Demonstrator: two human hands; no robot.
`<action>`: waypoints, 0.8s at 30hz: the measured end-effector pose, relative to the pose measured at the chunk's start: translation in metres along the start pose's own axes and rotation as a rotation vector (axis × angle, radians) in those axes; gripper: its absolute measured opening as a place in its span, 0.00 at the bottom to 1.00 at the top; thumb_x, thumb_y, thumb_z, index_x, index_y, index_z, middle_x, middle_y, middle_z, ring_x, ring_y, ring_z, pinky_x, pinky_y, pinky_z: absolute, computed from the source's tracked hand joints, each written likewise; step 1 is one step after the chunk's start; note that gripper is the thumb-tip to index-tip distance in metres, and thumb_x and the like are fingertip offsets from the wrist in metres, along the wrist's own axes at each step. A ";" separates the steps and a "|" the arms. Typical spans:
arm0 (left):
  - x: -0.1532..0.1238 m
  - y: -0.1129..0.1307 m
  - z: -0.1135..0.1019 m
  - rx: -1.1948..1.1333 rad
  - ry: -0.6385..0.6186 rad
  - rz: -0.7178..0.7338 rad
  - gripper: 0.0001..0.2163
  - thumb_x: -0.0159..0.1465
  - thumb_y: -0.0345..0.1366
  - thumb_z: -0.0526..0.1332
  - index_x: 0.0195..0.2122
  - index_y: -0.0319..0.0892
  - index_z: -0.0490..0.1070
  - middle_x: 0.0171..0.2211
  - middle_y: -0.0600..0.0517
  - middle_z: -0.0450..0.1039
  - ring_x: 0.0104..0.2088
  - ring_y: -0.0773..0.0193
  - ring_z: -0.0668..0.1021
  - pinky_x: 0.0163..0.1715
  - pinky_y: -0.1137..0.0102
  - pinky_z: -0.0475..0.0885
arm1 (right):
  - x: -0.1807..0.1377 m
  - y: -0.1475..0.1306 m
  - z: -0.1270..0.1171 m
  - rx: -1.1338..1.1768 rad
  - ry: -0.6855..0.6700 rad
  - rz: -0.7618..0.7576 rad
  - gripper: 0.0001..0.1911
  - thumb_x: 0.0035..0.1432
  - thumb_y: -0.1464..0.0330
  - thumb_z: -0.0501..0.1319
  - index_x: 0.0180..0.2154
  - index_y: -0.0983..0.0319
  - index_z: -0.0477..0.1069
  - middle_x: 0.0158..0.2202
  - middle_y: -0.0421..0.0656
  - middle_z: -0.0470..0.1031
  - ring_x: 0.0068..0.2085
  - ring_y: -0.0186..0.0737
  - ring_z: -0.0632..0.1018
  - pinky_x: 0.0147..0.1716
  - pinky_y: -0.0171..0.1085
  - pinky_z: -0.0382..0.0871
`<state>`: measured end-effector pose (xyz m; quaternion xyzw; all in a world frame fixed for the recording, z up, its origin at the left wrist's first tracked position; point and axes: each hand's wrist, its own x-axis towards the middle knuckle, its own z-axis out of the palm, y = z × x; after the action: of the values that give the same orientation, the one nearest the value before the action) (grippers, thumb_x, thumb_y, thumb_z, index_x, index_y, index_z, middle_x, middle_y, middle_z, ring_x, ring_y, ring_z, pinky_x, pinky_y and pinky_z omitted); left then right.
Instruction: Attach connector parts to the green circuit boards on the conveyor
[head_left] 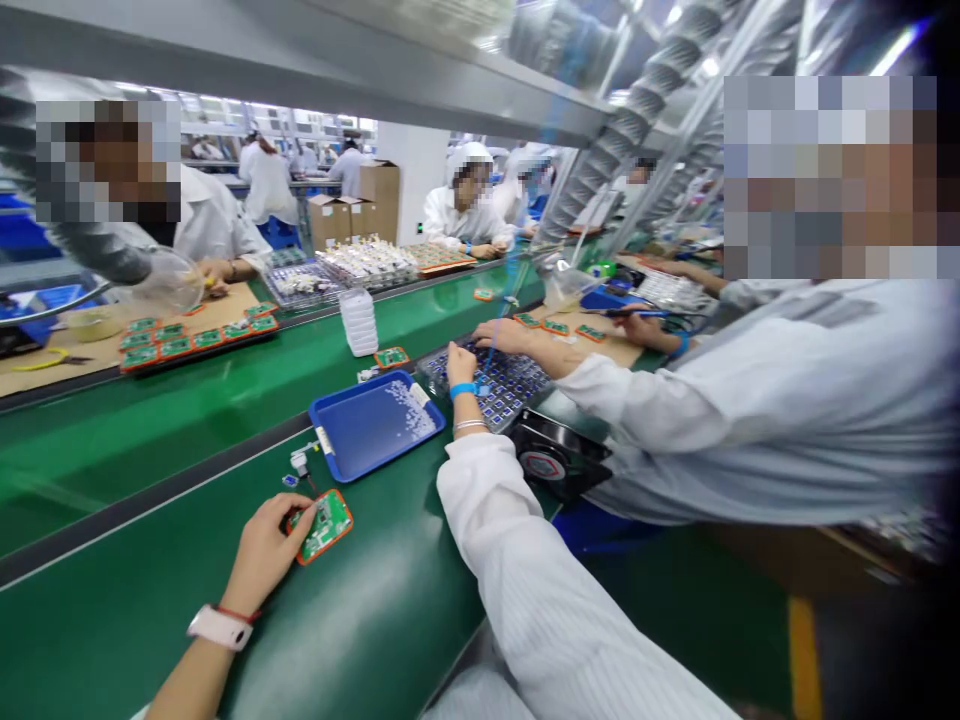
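On the green worktop, my left hand (274, 545) has its thumb and fingers closed on the edge of a green circuit board (327, 522) with an orange border. Just beyond it lie a white connector with a short lead (300, 463) and a small blue part (290, 481). My right hand (460, 366), wearing a blue wrist strap, is reached out over a clear plastic tray of small blue parts (506, 392). Its fingers look closed; what they hold, if anything, is hidden. A co-worker's hand (504, 336) rests at the far side of that same tray.
A blue tray (352, 468) with small clear pieces stands between my hands. Behind it are another circuit board (391, 357) and a white plastic bottle (358, 322) on the green belt. A black fan (555, 460) sits by my right forearm, close to a co-worker's sleeve.
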<state>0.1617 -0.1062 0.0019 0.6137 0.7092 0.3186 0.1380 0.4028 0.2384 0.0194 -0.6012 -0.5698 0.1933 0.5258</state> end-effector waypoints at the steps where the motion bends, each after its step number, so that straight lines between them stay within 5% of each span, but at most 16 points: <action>1: 0.001 -0.001 0.000 0.003 0.001 0.000 0.17 0.60 0.51 0.54 0.32 0.43 0.73 0.33 0.49 0.75 0.33 0.58 0.76 0.36 0.64 0.71 | 0.000 0.001 0.000 0.001 -0.006 -0.001 0.21 0.57 0.61 0.50 0.14 0.60 0.51 0.13 0.35 0.51 0.23 0.31 0.56 0.24 0.34 0.49; 17: 0.002 -0.006 0.000 0.045 0.009 0.034 0.20 0.58 0.56 0.54 0.31 0.45 0.74 0.32 0.51 0.76 0.30 0.59 0.76 0.30 0.67 0.72 | -0.023 -0.012 0.000 -0.059 -0.159 -0.136 0.22 0.60 0.61 0.49 0.16 0.60 0.52 0.16 0.35 0.56 0.24 0.31 0.57 0.26 0.34 0.49; 24: -0.010 0.006 -0.002 0.188 -0.031 0.096 0.23 0.52 0.57 0.61 0.36 0.42 0.70 0.36 0.46 0.74 0.37 0.53 0.75 0.36 0.62 0.70 | -0.092 -0.042 0.023 -0.134 -0.544 -0.505 0.13 0.58 0.64 0.55 0.24 0.62 0.64 0.24 0.38 0.66 0.27 0.32 0.64 0.30 0.32 0.54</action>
<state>0.1671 -0.1161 0.0051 0.6619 0.7035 0.2474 0.0753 0.3377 0.1572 0.0130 -0.4016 -0.8302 0.1725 0.3460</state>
